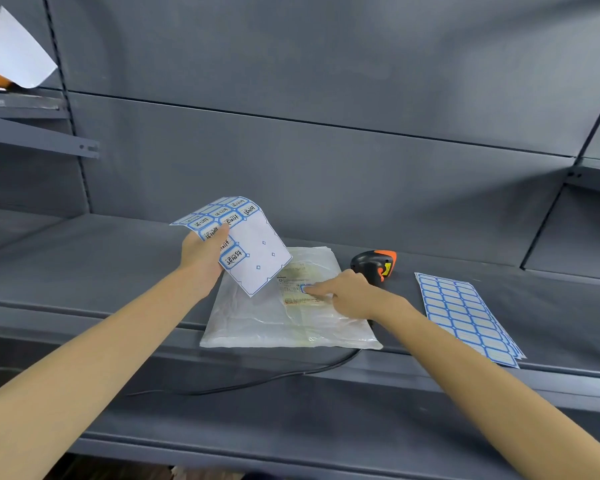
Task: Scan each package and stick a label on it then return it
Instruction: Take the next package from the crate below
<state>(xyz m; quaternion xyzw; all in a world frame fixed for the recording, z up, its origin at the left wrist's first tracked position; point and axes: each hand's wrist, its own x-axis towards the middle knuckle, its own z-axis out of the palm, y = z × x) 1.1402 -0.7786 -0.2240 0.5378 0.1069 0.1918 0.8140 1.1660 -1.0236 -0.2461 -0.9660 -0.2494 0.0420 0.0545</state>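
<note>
Head camera: we look down on a grey metal shelf [84,271] where one package [274,320] lies flat — a white plastic mailer bag with a printed shipping label [297,275] on its top face, its near edge jutting slightly past the front lip of the shelf.

Our right hand [347,292] rests on the package, its index finger stretched out and pressing a small blue-bordered sticker [305,289] onto the shipping label; the other fingers curl loosely under and we cannot see that they hold anything. So the package sits directly beneath this hand, touched only by the fingertip and perhaps the heel of the hand, which the view does not settle.

Our left hand [201,258] is raised above the package's left corner, apart from it, pinching one partly used sticker sheet [246,251] between thumb and fingers. The sheet bends over at the top; several handwritten labels remain on its upper left, and the rest is bare backing.

Just behind the right hand lies one barcode scanner [374,266], black with an orange head, its black cable [257,381] running under the package and along the lower ledge. To the right, well apart from the package, lies a small stack of blank label sheets [465,317] — we cannot count them exactly.
</note>
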